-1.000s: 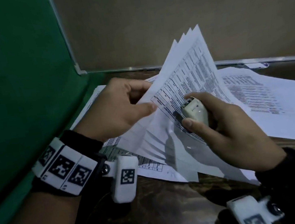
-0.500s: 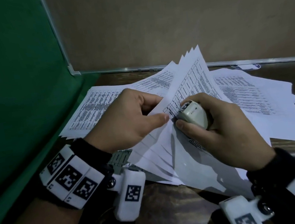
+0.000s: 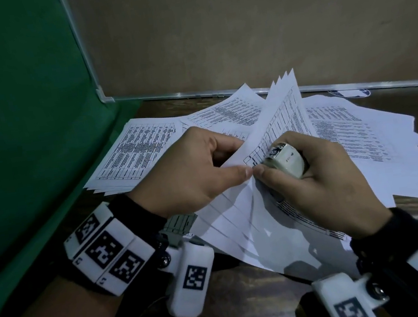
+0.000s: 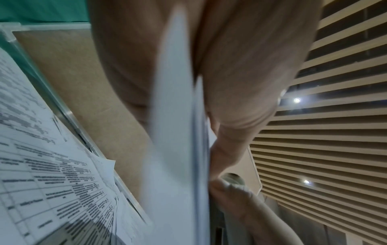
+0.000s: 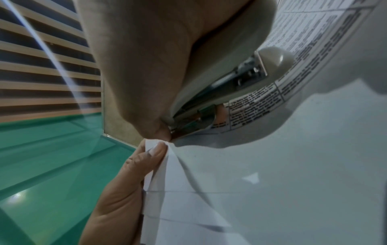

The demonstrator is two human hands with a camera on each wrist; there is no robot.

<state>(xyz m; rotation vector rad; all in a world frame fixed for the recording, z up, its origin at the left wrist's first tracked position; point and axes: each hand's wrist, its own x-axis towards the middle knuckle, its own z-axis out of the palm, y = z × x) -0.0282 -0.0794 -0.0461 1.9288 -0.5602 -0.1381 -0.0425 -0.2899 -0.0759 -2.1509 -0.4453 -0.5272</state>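
A fanned bundle of printed sheets (image 3: 240,215) stands tilted up from the brown desk. My left hand (image 3: 199,175) pinches its near corner between thumb and fingers. My right hand (image 3: 321,182) grips a small cream stapler (image 3: 287,160), whose metal jaws straddle the same corner beside the left thumb. In the right wrist view the stapler (image 5: 236,86) has the printed corner of the sheets (image 5: 251,182) in its mouth, and the left thumb (image 5: 146,159) holds the paper edge. The left wrist view is filled by blurred sheets (image 4: 178,132) between the left fingers.
More printed sheets lie spread on the wooden desk (image 3: 251,313), one stack at left (image 3: 137,152) and others at right (image 3: 361,142). A green board (image 3: 24,130) rises at the left and a tan panel (image 3: 237,25) stands behind.
The bundle and both hands came lower and closer together. The stapler moved from the middle of the top sheet down to the corner that the left hand pinches.
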